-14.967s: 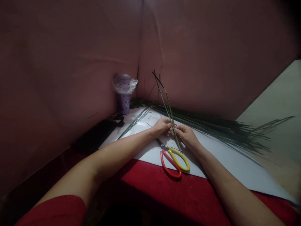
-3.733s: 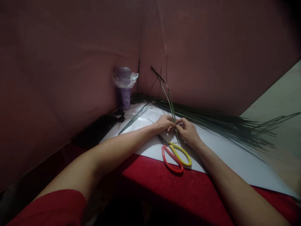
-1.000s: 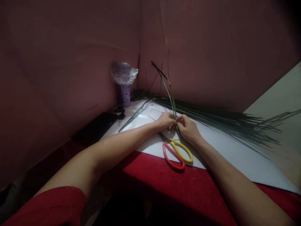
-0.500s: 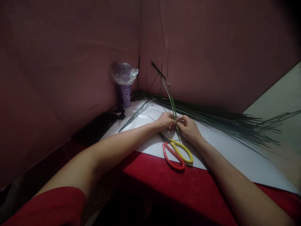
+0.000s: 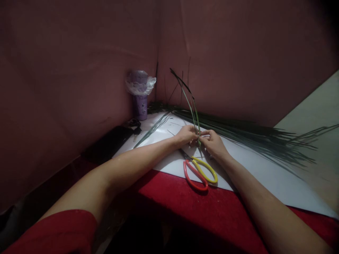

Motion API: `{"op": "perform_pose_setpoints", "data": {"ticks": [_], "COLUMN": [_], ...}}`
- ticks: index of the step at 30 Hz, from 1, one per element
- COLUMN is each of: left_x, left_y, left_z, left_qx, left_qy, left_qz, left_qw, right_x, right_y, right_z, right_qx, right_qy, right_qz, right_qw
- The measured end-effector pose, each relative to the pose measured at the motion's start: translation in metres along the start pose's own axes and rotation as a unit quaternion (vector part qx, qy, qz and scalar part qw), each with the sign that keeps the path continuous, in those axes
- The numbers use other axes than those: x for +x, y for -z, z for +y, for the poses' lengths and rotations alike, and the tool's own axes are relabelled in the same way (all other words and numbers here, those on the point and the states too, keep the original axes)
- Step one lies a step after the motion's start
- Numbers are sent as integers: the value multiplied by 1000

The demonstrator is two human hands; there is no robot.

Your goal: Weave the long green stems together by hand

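Observation:
My left hand point(image 5: 186, 134) and my right hand point(image 5: 215, 144) meet over a white sheet point(image 5: 249, 176), fingers pinched together on a few thin green leaf strips point(image 5: 192, 109) that rise up and lean left from between them. The fingertips of both hands touch at the strips' lower part. Scissors point(image 5: 200, 171) with one red and one yellow handle lie shut on the sheet just in front of my hands, blades pointing under them.
A long pile of green leaf strips point(image 5: 251, 135) lies along the back wall to the right. A purple cup point(image 5: 140, 102) with clear plastic on top stands in the corner. A dark flat object point(image 5: 108, 143) and keys point(image 5: 134, 124) lie at left on the red cloth point(image 5: 185, 208).
Over the last second the hands have stayed almost in place, fingers working slightly on the strips. The strips' upper ends have shifted a little.

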State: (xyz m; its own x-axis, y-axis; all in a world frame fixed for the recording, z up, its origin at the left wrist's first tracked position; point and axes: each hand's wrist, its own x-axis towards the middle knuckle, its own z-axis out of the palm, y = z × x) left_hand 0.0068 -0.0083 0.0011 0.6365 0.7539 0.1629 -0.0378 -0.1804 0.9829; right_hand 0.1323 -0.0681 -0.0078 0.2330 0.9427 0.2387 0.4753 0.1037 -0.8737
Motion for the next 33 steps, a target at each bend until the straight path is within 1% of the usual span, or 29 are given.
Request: {"op": "perform_pose_setpoints", "data": {"ticks": [10, 19, 26, 33], "left_x": [-3, 0, -1, 1], "left_y": [-1, 0, -1, 0], "left_z": [3, -2, 0, -3], "left_qx": [-11, -13, -20, -29], "left_qy": [-1, -10, -2, -11], "left_qz": [0, -15, -3, -3], "left_qw": [1000, 1000, 1000, 1000], "right_x": [1, 2, 2, 4], "right_y": [0, 1, 1, 0], "right_z": [1, 0, 2, 5], "right_qx": [1, -8, -11, -27], "right_qy": [-6, -5, 2, -1], "right_qz": [5, -2, 7, 12], "right_qw": [1000, 1000, 1000, 1000]}}
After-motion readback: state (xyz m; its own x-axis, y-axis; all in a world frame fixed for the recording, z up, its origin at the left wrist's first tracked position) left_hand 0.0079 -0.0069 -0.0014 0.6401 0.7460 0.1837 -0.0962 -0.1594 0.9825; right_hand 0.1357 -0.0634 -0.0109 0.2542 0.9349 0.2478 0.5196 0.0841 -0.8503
